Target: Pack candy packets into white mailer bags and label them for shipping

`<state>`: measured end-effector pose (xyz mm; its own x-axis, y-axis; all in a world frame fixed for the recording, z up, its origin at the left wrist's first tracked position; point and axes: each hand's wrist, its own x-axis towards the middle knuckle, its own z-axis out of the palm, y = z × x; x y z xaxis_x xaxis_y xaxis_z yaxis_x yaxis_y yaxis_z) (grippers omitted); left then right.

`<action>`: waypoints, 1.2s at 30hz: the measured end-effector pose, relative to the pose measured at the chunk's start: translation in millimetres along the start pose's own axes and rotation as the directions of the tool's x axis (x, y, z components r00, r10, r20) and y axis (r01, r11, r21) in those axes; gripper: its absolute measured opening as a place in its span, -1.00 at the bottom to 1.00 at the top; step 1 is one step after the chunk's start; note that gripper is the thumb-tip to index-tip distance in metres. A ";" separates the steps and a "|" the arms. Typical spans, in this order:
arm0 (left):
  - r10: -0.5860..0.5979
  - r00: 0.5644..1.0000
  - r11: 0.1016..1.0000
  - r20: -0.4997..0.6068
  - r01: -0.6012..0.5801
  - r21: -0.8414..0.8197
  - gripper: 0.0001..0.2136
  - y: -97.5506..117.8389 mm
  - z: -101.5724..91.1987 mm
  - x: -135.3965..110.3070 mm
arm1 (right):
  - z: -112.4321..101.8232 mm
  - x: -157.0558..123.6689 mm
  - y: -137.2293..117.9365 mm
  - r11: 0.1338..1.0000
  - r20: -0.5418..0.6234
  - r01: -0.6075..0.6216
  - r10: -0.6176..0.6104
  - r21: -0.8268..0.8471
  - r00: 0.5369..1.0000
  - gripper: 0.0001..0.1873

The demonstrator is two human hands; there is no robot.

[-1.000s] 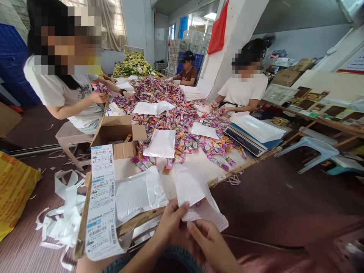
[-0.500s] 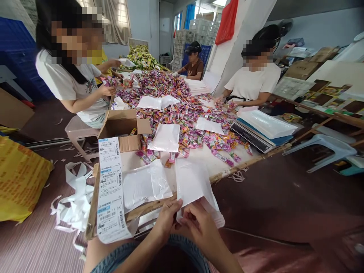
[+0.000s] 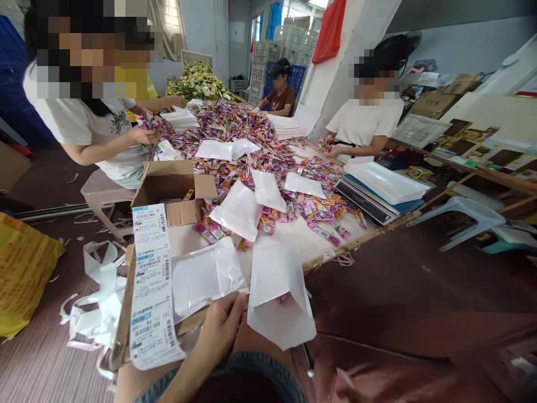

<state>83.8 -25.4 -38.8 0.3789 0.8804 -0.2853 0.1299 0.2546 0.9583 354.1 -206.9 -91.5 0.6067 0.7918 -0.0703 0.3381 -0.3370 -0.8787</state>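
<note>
Just right of the left hand point(image 3: 221, 320), whose fingers curl inward, gripping what, if anything, I can't tell, the gaping white envelope point(image 3: 276, 274) lies lengthwise across the table edge point(image 3: 338, 254), mouth toward the person.

White envelope point(image 3: 274, 274), mostly pink packets point(image 3: 235, 123), white labels point(image 3: 150, 280) printed blue and black

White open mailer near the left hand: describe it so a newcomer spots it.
Find the table heaped with small pink packets. At its near edge, just right of the left hand, a white mailer juts out. Its near end gapes open, pink showing inside, unlike the neighbouring mailers.
</note>
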 end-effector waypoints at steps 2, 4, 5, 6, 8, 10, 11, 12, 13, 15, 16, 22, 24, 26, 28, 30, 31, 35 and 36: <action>0.272 0.962 0.925 0.031 -0.270 0.267 -0.86 -1.7 -8.2 1.4 | 18.9 16.3 -11.4 0.974 0.040 0.183 -0.179 -0.131 0.983 -0.56; 0.492 0.836 0.668 0.242 -0.541 0.511 -0.56 -3.4 -12.8 6.5 | 33.2 37.9 -29.9 0.839 0.086 0.470 -0.465 -0.276 0.881 -0.39; 0.531 0.762 0.524 0.372 -0.640 0.562 -0.43 -4.4 -13.9 10.0 | 37.7 49.0 -40.4 0.702 0.158 0.626 -0.613 -0.340 0.774 -0.36; 0.528 0.700 0.423 0.480 -0.707 0.566 -0.38 -5.5 -14.6 13.8 | 40.2 59.1 -50.6 0.546 0.258 0.754 -0.719 -0.365 0.646 -0.37; 0.497 0.614 0.334 0.613 -0.787 0.519 -0.38 -7.5 -15.1 19.9 | 40.0 73.4 -67.1 0.316 0.439 0.904 -0.795 -0.288 0.418 -0.43; 0.538 0.604 0.414 0.588 -0.797 0.441 -0.48 -9.1 -14.1 21.9 | 36.8 77.5 -74.3 0.280 0.477 0.941 -0.811 -0.193 0.339 -0.52; 0.566 0.648 0.514 0.509 -0.761 0.396 -0.56 -9.9 -12.4 21.0 | 35.8 76.0 -74.4 0.336 0.423 0.926 -0.824 -0.173 0.378 -0.59; 0.575 0.712 0.625 0.403 -0.700 0.345 -0.66 -10.6 -9.7 19.2 | 35.9 72.8 -72.6 0.430 0.332 0.888 -0.824 -0.161 0.459 -0.67; 0.555 0.782 0.726 0.285 -0.622 0.292 -0.76 -11.3 -5.8 16.7 | 37.4 68.3 -69.8 0.550 0.227 0.822 -0.790 -0.147 0.569 -0.75; 0.445 0.892 0.865 0.076 -0.450 0.222 -0.79 -12.9 4.7 11.3 | 44.5 58.3 -63.4 0.792 0.045 0.604 -0.603 -0.088 0.797 -0.81; 0.382 0.924 0.903 0.004 -0.375 0.210 -0.72 -13.9 10.3 9.0 | 49.3 53.9 -60.9 0.884 -0.003 0.466 -0.466 -0.039 0.885 -0.79; 0.078 0.987 0.997 -0.141 -0.075 0.025 -0.62 -22.1 24.2 3.7 | 69.1 45.7 -58.6 0.928 0.209 -0.192 0.129 0.318 0.969 -0.59; 0.024 0.990 0.999 -0.137 -0.029 -0.037 -0.64 -24.1 21.0 0.8 | 67.2 44.8 -59.8 0.849 0.287 -0.337 0.232 0.406 0.929 -0.58; -0.039 0.994 0.994 -0.105 0.029 -0.101 -0.66 -25.3 17.8 -4.8 | 61.5 40.8 -60.8 0.749 0.414 -0.486 0.307 0.450 0.857 -0.60; -0.118 0.992 0.981 -0.042 0.110 -0.161 -0.66 -25.3 16.6 -12.0 | 53.6 33.3 -61.2 0.647 0.611 -0.630 0.304 0.430 0.730 -0.62; -0.183 0.983 0.959 0.017 0.182 -0.217 -0.66 -23.0 18.2 -18.0 | 46.8 23.8 -60.2 0.561 0.747 -0.721 0.250 0.407 0.616 -0.64; -0.201 0.979 0.942 0.032 0.202 -0.268 -0.66 -20.7 19.7 -19.5 | 45.3 19.2 -59.4 0.520 0.770 -0.744 0.230 0.420 0.595 -0.65; -0.173 0.985 0.868 -0.001 0.152 -0.472 -0.66 -0.1 20.9 -12.7 | 63.2 11.0 -61.5 0.357 0.658 -0.698 0.247 0.620 0.711 -0.63; -0.139 0.989 0.870 -0.049 0.098 -0.483 -0.69 7.7 17.5 -9.3 | 74.5 12.5 -64.8 0.326 0.607 -0.660 0.259 0.677 0.751 -0.65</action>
<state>97.3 -38.7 -29.1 0.3119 0.8550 -0.4143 -0.2923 0.5013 0.8144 286.3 -137.2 -70.7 0.1062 0.8170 -0.5667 -0.7772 -0.2873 -0.5599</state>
